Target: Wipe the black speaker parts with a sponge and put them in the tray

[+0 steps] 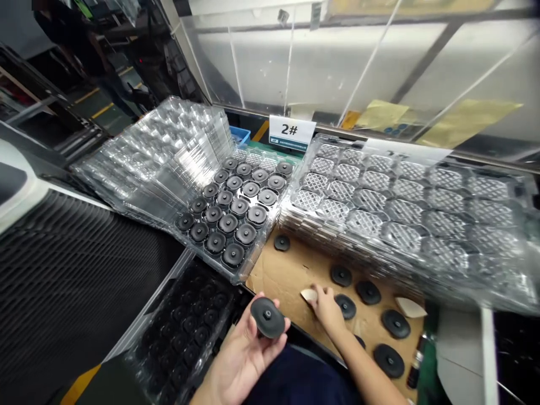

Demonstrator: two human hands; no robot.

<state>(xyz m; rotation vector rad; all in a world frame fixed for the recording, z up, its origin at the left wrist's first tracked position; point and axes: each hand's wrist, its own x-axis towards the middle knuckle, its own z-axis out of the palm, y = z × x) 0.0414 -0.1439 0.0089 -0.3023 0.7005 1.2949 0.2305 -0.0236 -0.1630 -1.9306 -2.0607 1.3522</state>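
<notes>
One black disc (268, 319) gripped in left hand (248, 357), cream piece (307, 295) pinched in right hand (327, 310), sign (292, 133) reading "2#"

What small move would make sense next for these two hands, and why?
Probably lifting the pale piece toward the black disc: the left hand holds that disc raised with its central nub showing, while the right hand is already at one end of the pale piece, just beside it.

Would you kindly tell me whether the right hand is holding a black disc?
No, the right hand touches a pale piece, while the left hand holds a black disc.
</notes>
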